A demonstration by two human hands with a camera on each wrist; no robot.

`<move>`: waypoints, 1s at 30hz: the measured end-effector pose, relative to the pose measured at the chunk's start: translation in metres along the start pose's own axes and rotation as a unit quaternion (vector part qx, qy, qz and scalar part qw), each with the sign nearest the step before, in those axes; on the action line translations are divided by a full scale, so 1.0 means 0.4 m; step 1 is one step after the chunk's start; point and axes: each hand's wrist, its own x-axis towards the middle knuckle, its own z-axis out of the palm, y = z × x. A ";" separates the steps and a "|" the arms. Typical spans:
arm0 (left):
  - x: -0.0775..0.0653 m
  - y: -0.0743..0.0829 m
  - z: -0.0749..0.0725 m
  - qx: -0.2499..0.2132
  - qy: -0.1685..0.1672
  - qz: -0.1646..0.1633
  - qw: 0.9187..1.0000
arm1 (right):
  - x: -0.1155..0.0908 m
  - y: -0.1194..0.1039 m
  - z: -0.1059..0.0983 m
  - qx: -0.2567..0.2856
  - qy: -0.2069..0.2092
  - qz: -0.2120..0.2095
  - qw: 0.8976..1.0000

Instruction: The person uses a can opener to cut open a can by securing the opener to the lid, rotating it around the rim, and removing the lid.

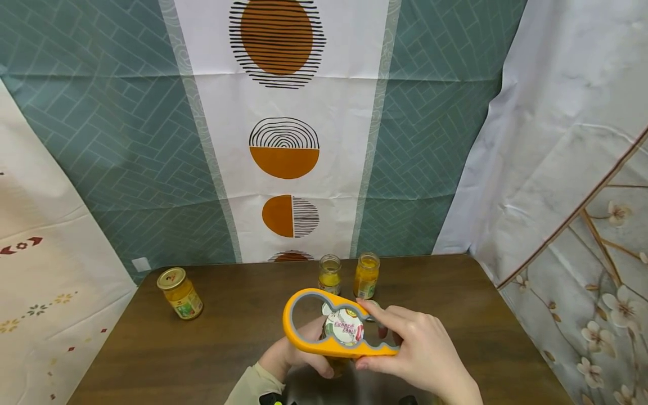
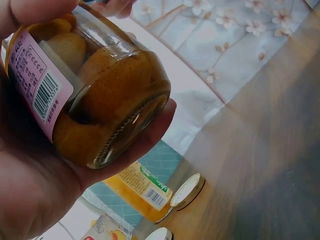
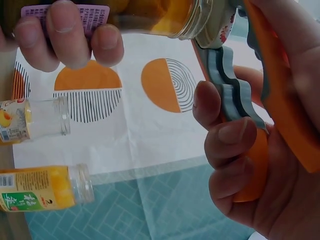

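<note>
My left hand grips a glass jar of whole round fruit, with a pink barcode label. The jar is held up off the table. Its pale printed lid, reading "Canned Fruit", sits on the jar, within the toothed loop of an orange and grey jar opener. My right hand holds the opener by its two handles, thumb on one side and fingers curled round the other. In the right wrist view, the opener's grey teeth stand close against the lid's edge; firm contact is hard to tell.
Two lidless jars stand at the back of the table: a partly filled jar and a fuller yellow jar. Loose lids lie near them. A gold-lidded jar stands at the left. Patterned cloth hangs behind the table.
</note>
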 end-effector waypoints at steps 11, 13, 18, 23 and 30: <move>0.004 0.020 -0.009 -0.043 0.028 0.015 0.999 | 0.008 0.001 -0.006 -0.016 0.043 0.029 0.999; 0.004 0.024 -0.009 -0.049 0.037 0.010 0.998 | 0.009 0.002 -0.007 -0.019 0.049 0.039 0.998; 0.004 0.022 -0.010 -0.051 0.053 0.000 0.997 | 0.008 0.006 -0.008 -0.016 0.070 0.071 0.995; 0.007 0.010 -0.023 -0.030 0.068 0.015 0.997 | 0.007 0.008 -0.011 -0.001 0.094 0.106 0.990; 0.010 0.006 -0.047 0.026 0.083 0.047 0.995 | 0.009 0.008 -0.019 0.019 0.125 0.122 0.985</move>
